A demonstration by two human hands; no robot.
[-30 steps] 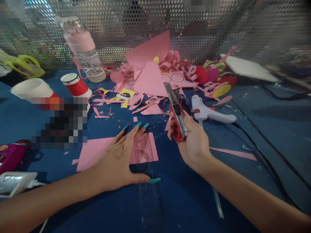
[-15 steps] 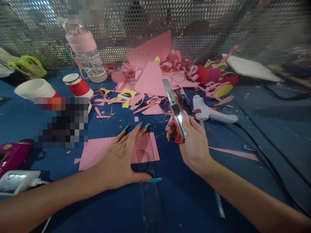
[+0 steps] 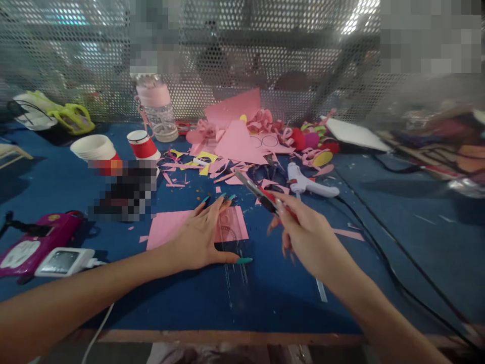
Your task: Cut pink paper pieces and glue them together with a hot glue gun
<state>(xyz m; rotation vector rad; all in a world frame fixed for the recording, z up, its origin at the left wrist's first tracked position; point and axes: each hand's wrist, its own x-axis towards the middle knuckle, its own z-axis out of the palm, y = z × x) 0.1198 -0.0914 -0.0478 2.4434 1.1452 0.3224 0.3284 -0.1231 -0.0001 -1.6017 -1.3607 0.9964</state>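
Cutter knife (image 3: 261, 197) has swung down since the earlier frame: blade was steeper, now it's tipped lower & points far-L. View's shifted too, so the table's near edge (image 3: 212, 336) shows; L hand (image 3: 197, 240) looks unmoved. R hand (image 3: 306, 227) is closed round the knife's red body, blade bare, held above the blue table (image 3: 284, 303), apart from the pink paper (image 3: 166, 227). L hand isn't clamped on anything: fingers spread, pressing clear ruler (image 3: 229, 235) onto the paper, which lies flat at near centre-L, partly hidden under hand & ruler. Main risk, I'd say: L thumb, b/c its long nail (image 3: 244, 261) reaches across to the ruler's R edge, so a blade run down that side w/o care could catch it. Fingertips near the ruler's far end look exposed too. Smooth plastic on paper could poss. skid if pressure's uneven, giving a crooked edge. No cutting mat visible under the paper, so a deep stroke might score the table. Glue gun (image 3: 314, 187) sits just beyond R hand; a careless elbow could snag its cord (image 3: 373, 237) & drag it.
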